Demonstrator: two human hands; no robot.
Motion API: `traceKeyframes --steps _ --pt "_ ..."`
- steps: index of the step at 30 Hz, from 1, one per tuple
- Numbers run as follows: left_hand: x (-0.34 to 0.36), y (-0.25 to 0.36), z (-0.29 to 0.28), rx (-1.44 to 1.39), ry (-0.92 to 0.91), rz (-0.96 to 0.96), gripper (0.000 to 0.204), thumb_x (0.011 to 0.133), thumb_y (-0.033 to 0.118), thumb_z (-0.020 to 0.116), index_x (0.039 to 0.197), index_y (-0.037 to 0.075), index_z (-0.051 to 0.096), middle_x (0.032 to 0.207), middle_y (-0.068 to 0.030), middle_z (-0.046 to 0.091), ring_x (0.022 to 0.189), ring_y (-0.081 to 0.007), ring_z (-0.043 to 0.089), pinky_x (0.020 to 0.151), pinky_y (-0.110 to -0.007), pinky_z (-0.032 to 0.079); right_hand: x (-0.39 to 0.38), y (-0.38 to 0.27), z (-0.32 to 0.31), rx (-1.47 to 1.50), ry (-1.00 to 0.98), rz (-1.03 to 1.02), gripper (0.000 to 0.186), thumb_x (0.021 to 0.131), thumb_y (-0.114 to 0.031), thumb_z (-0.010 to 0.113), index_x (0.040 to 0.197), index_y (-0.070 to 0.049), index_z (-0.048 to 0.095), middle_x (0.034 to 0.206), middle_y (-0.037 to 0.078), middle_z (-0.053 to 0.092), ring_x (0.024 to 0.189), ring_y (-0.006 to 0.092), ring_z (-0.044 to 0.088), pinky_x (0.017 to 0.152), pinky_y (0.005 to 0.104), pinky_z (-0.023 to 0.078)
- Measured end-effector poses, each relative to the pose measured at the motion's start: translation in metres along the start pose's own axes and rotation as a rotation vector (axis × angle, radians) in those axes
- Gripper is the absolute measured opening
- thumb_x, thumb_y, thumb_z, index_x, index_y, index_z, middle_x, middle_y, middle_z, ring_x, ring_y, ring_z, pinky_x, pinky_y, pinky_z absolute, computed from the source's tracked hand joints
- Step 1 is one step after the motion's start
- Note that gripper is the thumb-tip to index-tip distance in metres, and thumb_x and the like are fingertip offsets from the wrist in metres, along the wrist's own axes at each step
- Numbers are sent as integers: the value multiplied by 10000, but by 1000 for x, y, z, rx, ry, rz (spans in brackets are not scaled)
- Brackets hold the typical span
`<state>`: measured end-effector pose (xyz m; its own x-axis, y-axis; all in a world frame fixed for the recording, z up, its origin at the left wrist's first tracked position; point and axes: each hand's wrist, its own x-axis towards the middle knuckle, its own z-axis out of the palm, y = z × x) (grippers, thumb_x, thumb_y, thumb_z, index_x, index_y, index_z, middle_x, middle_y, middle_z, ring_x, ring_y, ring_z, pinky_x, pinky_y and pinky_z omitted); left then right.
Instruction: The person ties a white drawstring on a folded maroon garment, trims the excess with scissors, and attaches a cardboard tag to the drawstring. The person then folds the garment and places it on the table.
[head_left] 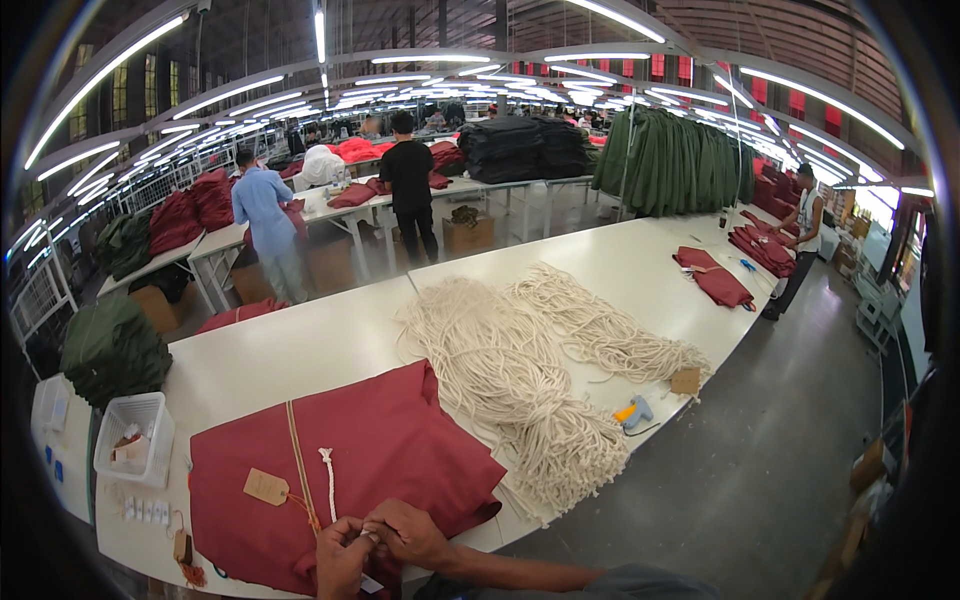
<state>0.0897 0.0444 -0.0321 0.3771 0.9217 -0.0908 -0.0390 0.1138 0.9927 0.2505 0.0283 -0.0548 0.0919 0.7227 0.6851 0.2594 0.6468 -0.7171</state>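
At the near edge of the table, my left hand [342, 556] and my right hand [410, 533] meet with fingertips pinched together. A small white bit shows between them and looks like the end of a cord. Above the left hand, a short white cord [329, 478] with a knotted tip lies on a folded dark red fabric piece [380, 430] and runs down to the fingers. Left of the cord, a brown tag [266, 487] rests on the fabric beside a tan string [300, 455] across it. A small white label [371, 583] shows just below the hands.
Bundles of cream cords [530, 390] spread beyond the fabric, with a glue gun [633, 412] at their right. A white basket [134, 440] and a green fabric stack [115, 345] stand left. Several people work at other tables; one stands at this table's far right end.
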Motion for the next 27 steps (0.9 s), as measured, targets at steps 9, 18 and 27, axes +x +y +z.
traceKeyframes --steps 9,18,27 --pt "-13 8 7 -8 89 33 79 931 -6 645 986 -45 686 798 -60 715 688 -103 668 606 -248 531 1 -8 3 -170 -97 16 60 900 -77 736 940 -79 691 865 114 688 777 315 679 690 416 555" --pt "-15 -2 -5 119 192 162 158 918 84 685 1027 -31 691 853 -74 735 789 -108 697 697 -285 565 -1 -19 16 -141 -178 166 76 970 -65 690 956 6 667 853 122 685 757 190 674 683 314 532" --pt "-20 11 -19 524 211 381 230 827 152 741 986 -11 714 827 -157 719 747 -232 728 695 -341 563 17 -20 6 -143 -314 93 90 951 -68 718 911 0 677 766 88 687 666 128 628 620 282 499"
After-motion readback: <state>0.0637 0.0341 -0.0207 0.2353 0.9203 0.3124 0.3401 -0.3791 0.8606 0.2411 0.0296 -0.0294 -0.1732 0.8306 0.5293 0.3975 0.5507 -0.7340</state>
